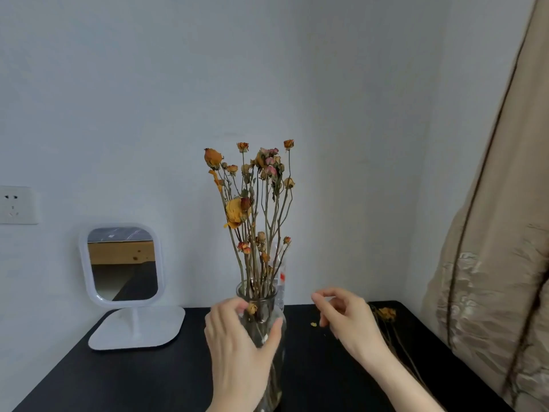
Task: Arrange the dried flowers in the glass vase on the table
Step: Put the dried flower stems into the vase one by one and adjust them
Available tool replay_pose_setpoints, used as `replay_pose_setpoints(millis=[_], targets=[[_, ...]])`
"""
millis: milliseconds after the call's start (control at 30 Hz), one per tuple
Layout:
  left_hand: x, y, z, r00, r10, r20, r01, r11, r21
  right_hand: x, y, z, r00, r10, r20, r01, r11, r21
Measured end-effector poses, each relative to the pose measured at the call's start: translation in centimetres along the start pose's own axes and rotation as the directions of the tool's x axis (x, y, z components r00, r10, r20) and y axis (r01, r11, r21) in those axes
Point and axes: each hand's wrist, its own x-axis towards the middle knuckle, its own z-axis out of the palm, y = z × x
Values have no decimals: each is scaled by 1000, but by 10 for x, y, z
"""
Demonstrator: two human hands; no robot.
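The vase (259,315) stands mid-table (118,382) with the flowers (252,203) upright in it, and the left hand (237,346) grips it, thumb and fingers curled round the glass just below the neck. The right hand (347,319) hovers just right of the vase, fingers loosely curled and apart, holding nothing. Loose stems (386,315) lie far right near a curtain (499,263), and a mirror (121,263) stands far left.
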Motion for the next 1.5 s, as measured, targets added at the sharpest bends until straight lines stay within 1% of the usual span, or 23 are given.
replay_pose_setpoints(millis=[33,67,133,167,233,367,500,567,667,800,867,967,1067,1167,1267,1333,1433,1500], targets=[[-7,4,1,997,75,28,-74,997,-10,-4,10,-5,999,44,-9,-44,999,-11],[-14,8,3,988,130,86,-128,991,-29,-8,20,-11,995,93,-28,-93,995,-27],[-30,16,10,943,199,267,-190,980,-58,-14,42,-25,976,202,-83,-208,976,-63],[-38,19,16,907,200,371,-195,979,-52,-17,53,-34,962,251,-110,-261,962,-78],[-53,24,30,823,136,552,-153,988,-15,-22,73,-54,930,335,-151,-353,929,-114],[-71,39,65,726,52,686,-80,997,10,-35,104,-95,878,437,-194,-474,847,-240],[-86,61,106,569,-5,823,-79,995,61,-45,126,-120,856,491,-163,-513,760,-400],[-93,73,125,520,-52,853,-21,997,74,-48,133,-126,855,498,-143,-504,733,-457],[-104,87,149,465,-149,873,128,987,100,-49,139,-129,862,493,-117,-478,716,-509],[-112,95,167,397,-241,885,292,948,128,-45,141,-128,871,489,-37,-441,749,-495],[-115,95,172,392,-250,885,332,936,117,-43,142,-126,869,495,9,-428,762,-486],[-116,93,175,390,-239,889,338,935,103,-40,145,-123,858,509,62,-411,754,-512],[-115,89,177,372,-236,898,366,926,92,-38,147,-121,841,536,73,-435,751,-497],[-113,89,181,357,-257,898,449,890,76,-36,145,-123,837,540,88,-449,771,-452],[-112,90,185,342,-320,883,583,810,67,-35,143,-127,840,532,107,-453,795,-404],[-110,92,188,308,-379,873,695,716,66,-36,142,-129,832,542,123,-472,806,-356],[-106,96,188,204,-441,874,855,516,61,-37,140,-130,827,543,143,-485,819,-305],[-104,97,188,136,-449,883,912,405,65,-38,140,-128,829,536,158,-480,828,-290]])
